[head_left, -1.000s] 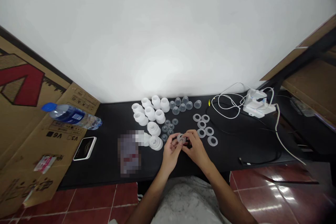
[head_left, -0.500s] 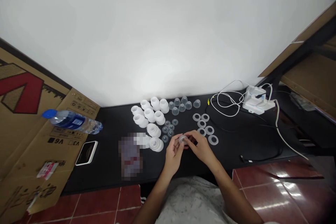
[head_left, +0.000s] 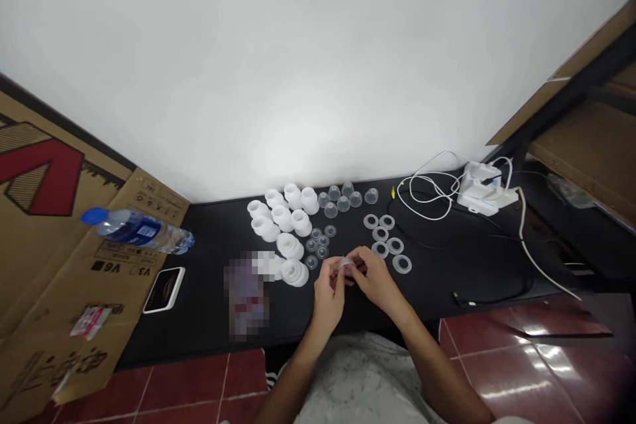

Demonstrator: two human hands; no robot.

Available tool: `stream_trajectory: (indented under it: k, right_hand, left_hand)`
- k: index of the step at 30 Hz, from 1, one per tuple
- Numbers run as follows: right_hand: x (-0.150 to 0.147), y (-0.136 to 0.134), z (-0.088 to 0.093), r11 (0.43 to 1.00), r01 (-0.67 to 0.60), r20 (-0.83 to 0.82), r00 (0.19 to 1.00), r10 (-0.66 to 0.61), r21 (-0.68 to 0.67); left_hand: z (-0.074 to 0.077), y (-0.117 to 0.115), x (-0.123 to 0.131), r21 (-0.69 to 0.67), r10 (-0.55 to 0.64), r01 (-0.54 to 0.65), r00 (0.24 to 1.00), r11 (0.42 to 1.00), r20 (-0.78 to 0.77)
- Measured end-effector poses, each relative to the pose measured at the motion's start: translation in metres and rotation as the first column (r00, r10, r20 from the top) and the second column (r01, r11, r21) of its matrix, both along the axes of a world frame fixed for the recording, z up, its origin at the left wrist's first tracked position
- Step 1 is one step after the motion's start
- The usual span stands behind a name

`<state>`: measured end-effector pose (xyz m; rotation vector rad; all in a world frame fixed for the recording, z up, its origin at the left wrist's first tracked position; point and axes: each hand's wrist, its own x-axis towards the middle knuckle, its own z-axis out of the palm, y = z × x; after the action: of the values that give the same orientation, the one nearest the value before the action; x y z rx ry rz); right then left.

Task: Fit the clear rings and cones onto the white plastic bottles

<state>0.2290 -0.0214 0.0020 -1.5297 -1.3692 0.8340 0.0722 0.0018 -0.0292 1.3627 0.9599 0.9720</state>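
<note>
Between my two hands, above the front part of the black table, is a small translucent plastic piece (head_left: 346, 264), partly covered by the fingers. My left hand (head_left: 328, 283) pinches it from the left, my right hand (head_left: 371, 273) from the right. Left of them stand several white, wide-based plastic pieces (head_left: 282, 217), and two nearer ones have translucent parts on top (head_left: 294, 271). Small clear discs (head_left: 322, 252) lie beside these. Clear domed caps (head_left: 342, 203) sit further back. Flat translucent rings (head_left: 395, 246) lie to the right of my hands.
White cables and a power adapter block (head_left: 484, 189) lie at the right, with a black cable (head_left: 489, 303) near the front edge. On the left are a phone (head_left: 164, 289), a water bottle (head_left: 142, 228) and a cardboard box (head_left: 59, 265). A white wall (head_left: 308, 66) rises behind the table (head_left: 209, 311).
My fingers have shifted slightly around the translucent piece, which is now turned more edge-on. The things on the table lie as before; the view has moved a little.
</note>
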Motion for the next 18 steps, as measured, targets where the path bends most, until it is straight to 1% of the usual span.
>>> stream_trajectory:
  k: [4,9,12,15,18]
  right_hand:
    - [-0.009,0.001,-0.003,0.999,0.046,0.052,0.998,-0.047,0.025]
    - [-0.014,0.002,-0.009,0.992,0.126,0.124,0.985,-0.124,-0.008]
    - [-0.016,0.001,-0.014,0.987,0.162,0.149,0.976,-0.159,-0.005]
    - [-0.017,0.000,-0.016,0.986,0.168,0.176,0.971,-0.163,-0.013]
    - [-0.017,0.001,-0.013,0.987,0.161,0.233,0.960,-0.153,-0.015]
  left_hand:
    - [0.005,0.000,-0.001,0.051,0.045,-0.042,0.997,0.998,-0.062]
    - [0.003,-0.002,-0.001,0.024,0.000,0.001,0.999,1.000,-0.049]
    - [-0.001,-0.002,-0.001,0.060,-0.007,0.012,0.996,0.998,-0.085]
    - [-0.003,-0.003,-0.001,0.107,0.001,0.012,0.993,0.994,-0.117]
    - [-0.004,-0.003,-0.002,0.098,-0.022,0.034,0.992,0.995,-0.125]
